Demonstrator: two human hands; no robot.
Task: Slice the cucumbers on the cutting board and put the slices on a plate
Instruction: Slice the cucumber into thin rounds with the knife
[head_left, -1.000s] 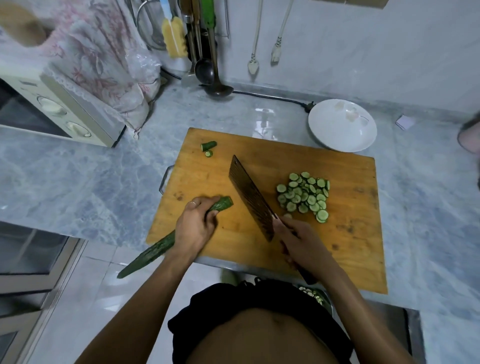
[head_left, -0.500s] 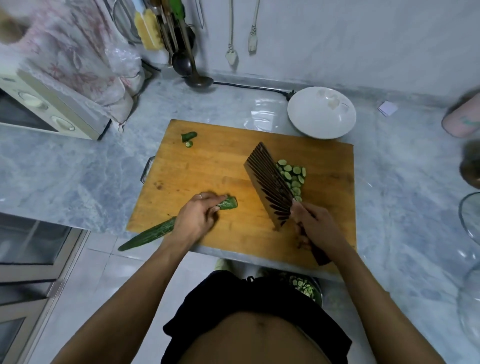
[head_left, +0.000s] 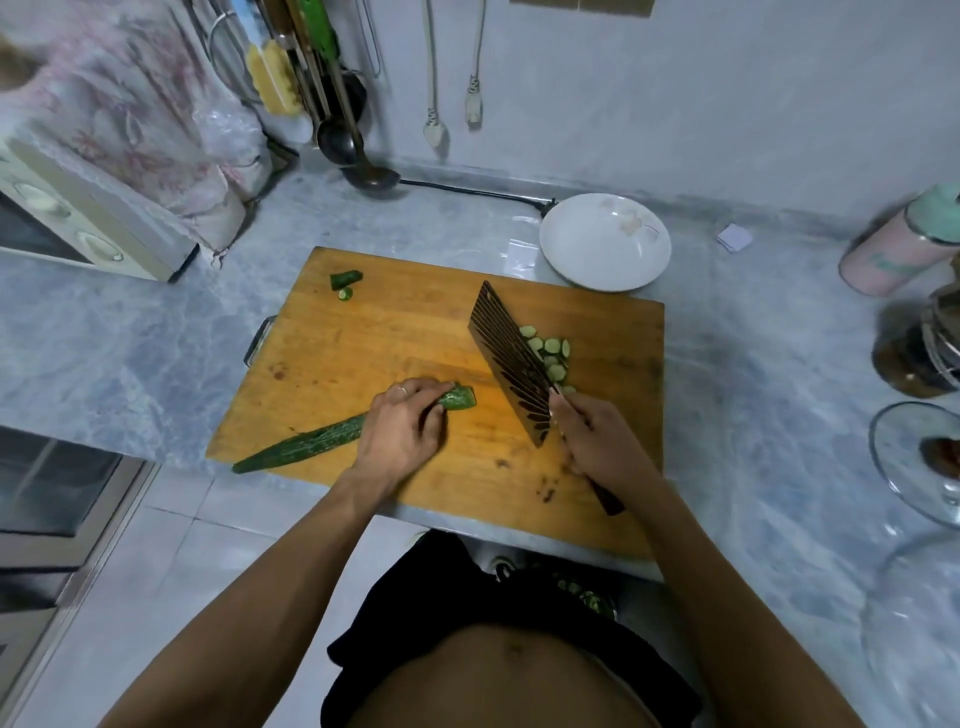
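**Ana:** Right hand (head_left: 597, 441) grips the cleaver (head_left: 511, 364) by its handle, fingers wrapped round it. 1 second ago the blade stood on edge beside the slice pile; now its flat side faces up and it leans over the slices.

**Ben:** And the cucumber slices (head_left: 550, 353)?

**Ana:** Just beyond the right hand, on the far side of the blade. Most of the pile is hidden behind the steel; only a few show past its edge. I judge the blade is herding or scooping them, not cutting.

**Ben:** What about the left hand (head_left: 402, 428)?

**Ana:** It holds the uncut cucumber (head_left: 311, 447) as before, fingers curled over it near the cut end, which pokes out toward the cleaver. The long tail runs back past the wrist to the near edge of the cutting board (head_left: 395, 343).

**Ben:** So where does that leave the job?

**Ana:** Partway, by my reckoning. 1 batch is cut, and the plate (head_left: 605, 241), well ahead of the right hand off the board's far edge, shows no slices yet. 2 stub ends (head_left: 345, 283) lie far ahead of the left hand.

**Ben:** Risk?

**Ana:** Slices could slide off a tilted blade on the way over.
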